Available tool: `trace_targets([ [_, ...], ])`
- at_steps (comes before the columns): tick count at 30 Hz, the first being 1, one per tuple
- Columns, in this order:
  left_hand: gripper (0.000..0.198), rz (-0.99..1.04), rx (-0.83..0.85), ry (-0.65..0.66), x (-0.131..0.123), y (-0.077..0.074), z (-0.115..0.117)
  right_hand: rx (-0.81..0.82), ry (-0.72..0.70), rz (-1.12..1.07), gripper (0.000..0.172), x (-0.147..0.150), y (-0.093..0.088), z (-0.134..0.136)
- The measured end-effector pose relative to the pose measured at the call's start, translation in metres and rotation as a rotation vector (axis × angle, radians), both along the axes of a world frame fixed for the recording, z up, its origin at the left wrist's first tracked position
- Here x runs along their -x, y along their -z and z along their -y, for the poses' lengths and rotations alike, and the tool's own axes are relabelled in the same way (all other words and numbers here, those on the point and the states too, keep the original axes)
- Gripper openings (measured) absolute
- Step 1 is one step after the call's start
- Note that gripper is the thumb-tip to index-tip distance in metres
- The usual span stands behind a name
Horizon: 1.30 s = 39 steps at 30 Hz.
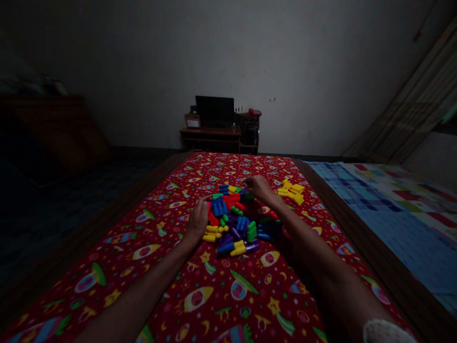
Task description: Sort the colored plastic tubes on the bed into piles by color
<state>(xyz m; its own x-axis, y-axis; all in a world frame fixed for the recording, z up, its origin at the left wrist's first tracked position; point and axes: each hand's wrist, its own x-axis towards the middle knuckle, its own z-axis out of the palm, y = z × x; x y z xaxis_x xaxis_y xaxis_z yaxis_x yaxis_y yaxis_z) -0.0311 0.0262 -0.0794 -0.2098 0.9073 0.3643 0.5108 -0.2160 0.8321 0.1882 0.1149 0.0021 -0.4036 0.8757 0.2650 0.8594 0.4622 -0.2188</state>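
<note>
A pile of coloured plastic toy blocks (pixel 242 224) in blue, green, red, purple and yellow lies on a red patterned cloth (pixel 198 300). My left hand (pixel 198 218) rests at the pile's left edge, its fingers stretched forward along the blocks. Over the far right side of the pile is my right hand (pixel 257 186), fingers curled down and pressed together. Whatever those fingers hold, if anything, is hidden. To the right of that hand, a separate group of yellow blocks (pixel 292 191) lies on the cloth. Blue and yellow blocks (pixel 227 189) sit at the pile's far edge.
Beyond the cloth's far end, a low desk (pixel 210 132) holds a dark monitor (pixel 215 110) and a red telephone (pixel 254 112). A blue checked sheet (pixel 371 219) spreads at the right. A brown wooden cabinet (pixel 53 128) stands at the left in dim light.
</note>
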Motion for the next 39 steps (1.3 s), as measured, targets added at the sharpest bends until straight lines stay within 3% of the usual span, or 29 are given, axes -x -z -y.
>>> trace_targets([
  [4, 0.046, 0.013, -0.003, -0.009, -0.001, -0.001, 0.001, 0.136, -0.072, 0.150, 0.026, 0.054, 0.004, -0.019],
  [9, 0.045, 0.017, -0.006, -0.004, -0.003, -0.001, 0.001, 0.176, -0.132, 0.174, 0.038, 0.062, 0.011, -0.025],
  [12, 0.043, 0.027, -0.017, -0.007, -0.004, 0.000, 0.000, 0.111, -0.093, 0.075, 0.047, 0.041, 0.013, -0.019],
  [16, 0.039, 0.037, -0.017, -0.011, -0.004, 0.001, -0.002, 0.005, 0.081, -0.118, 0.042, -0.014, 0.013, -0.009],
  [21, 0.040, 0.028, -0.020, -0.010, -0.003, 0.002, -0.002, -0.106, 0.389, -0.112, 0.044, -0.097, 0.022, 0.004],
  [24, 0.040, 0.032, -0.021, -0.012, -0.004, 0.002, -0.002, -0.149, 0.434, -0.064, 0.048, -0.113, 0.021, 0.016],
  [26, 0.039, 0.046, -0.025, -0.009, -0.004, 0.003, -0.003, -0.190, 0.332, -0.058, 0.047, -0.099, 0.014, 0.031],
  [28, 0.039, 0.061, -0.033, -0.009, -0.004, 0.003, -0.002, -0.154, 0.132, -0.066, 0.039, -0.071, 0.005, 0.052],
  [30, 0.041, 0.068, -0.039, -0.012, -0.003, 0.003, -0.002, 0.030, -0.154, -0.034, 0.030, -0.040, -0.003, 0.079],
  [32, 0.042, 0.062, -0.033, -0.016, -0.002, 0.002, -0.001, 0.124, -0.345, 0.062, 0.020, -0.016, -0.003, 0.108],
  [36, 0.043, 0.048, -0.020, -0.020, -0.002, 0.002, 0.001, -0.034, -0.476, 0.141, 0.021, -0.002, 0.021, 0.149],
  [39, 0.043, 0.047, -0.024, -0.027, -0.002, 0.002, 0.001, -0.168, -0.489, 0.141, 0.030, -0.007, 0.042, 0.159],
])
